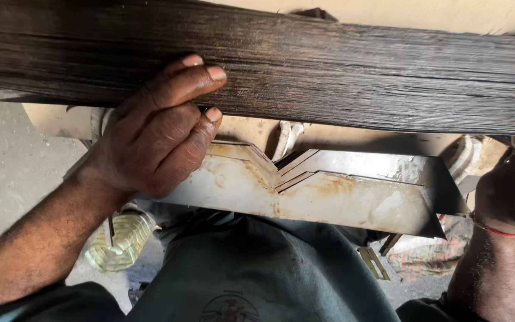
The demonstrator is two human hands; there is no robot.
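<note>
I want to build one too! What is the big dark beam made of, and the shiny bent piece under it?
The dark beam looks like rough, unpainted wood: long grain lines and cracks run along it. The bent piece looks like thin sheet metal, dull grey with rusty stains and sharp folded edges. The left hand rests on both.

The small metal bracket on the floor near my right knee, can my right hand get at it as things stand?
Probably yes: the bracket lies uncovered just below the right hand, though that hand is up against the dark stack.
</note>
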